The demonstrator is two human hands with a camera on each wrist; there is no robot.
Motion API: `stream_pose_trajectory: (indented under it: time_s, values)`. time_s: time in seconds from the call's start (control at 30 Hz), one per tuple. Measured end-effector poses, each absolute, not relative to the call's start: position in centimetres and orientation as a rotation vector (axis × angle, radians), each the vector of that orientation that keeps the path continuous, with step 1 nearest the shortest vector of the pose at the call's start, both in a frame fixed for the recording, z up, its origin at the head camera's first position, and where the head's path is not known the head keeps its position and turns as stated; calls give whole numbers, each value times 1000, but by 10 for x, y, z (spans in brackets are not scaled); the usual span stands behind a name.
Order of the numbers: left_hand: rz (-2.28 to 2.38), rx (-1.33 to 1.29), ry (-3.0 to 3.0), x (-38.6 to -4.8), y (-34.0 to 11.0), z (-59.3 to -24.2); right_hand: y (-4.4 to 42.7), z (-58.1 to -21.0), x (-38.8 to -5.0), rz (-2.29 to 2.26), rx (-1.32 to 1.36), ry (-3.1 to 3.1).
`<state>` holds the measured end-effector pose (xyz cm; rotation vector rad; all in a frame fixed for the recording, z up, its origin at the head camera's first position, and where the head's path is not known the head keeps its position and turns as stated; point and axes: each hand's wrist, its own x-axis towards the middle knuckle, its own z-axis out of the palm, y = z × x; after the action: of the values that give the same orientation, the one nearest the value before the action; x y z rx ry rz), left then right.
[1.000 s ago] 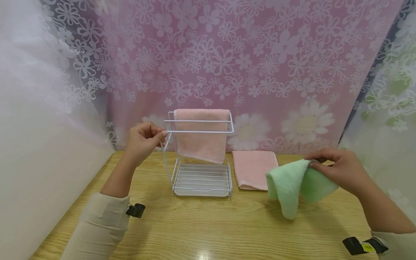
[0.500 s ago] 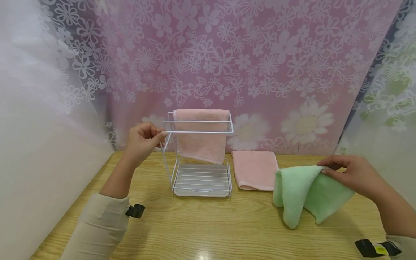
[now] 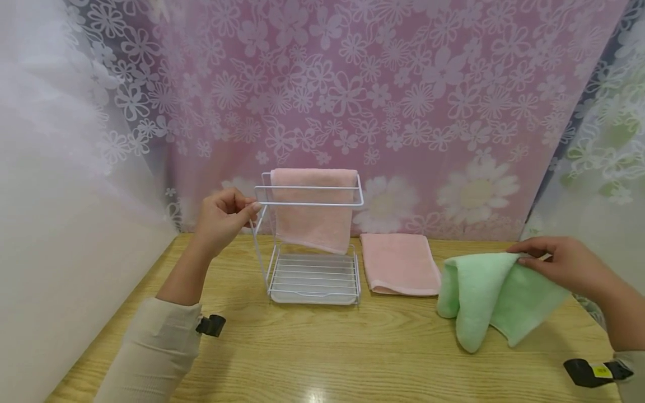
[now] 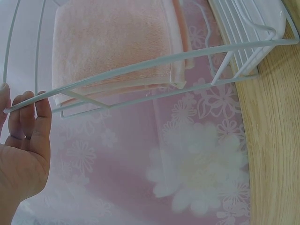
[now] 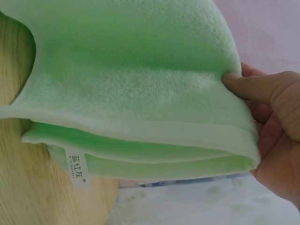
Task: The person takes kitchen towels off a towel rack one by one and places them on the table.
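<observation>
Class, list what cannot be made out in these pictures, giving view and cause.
Head: rear of the hanging pink towel, hidden by its front.
Head: any print on the yellow label, too small.
Left wrist: left hand, thumb cut by the left edge.
Right wrist: green towel, top cut by the upper edge.

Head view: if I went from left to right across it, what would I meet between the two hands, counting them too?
Left hand → white wire rack → folded pink towel → green towel → right hand.
</observation>
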<state>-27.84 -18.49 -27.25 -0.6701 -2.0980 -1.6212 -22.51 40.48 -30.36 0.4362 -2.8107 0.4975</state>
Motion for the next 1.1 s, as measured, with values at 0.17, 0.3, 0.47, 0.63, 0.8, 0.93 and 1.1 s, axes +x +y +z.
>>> stream_pose_trajectory:
  time_s: [0.17,0.3,0.47,0.63,0.8,0.93,1.1]
  values:
    - [-1618,-666,-2109,-278,-184,-272,414,-301,-230,481,425,-2826]
    - [-1626,-683,-2098,-279,-183,-271,421,-299,-235,470,433,-2834]
    - [-1634,-699,-2079,-280,-183,-270,427,-297,-246,433,476,-2818]
    - [-1633,-688,-2086,-279,-183,-270,430,-298,-256,483,468,-2845]
    - [-1630,-675,-2095,-279,-184,-272,433,-302,-265,519,484,-2847]
    - [-1623,-674,-2103,-280,-185,-272,435,-307,-270,554,488,-2857]
    - [-1619,-678,-2103,-280,-186,-273,434,-315,-279,614,445,-2897]
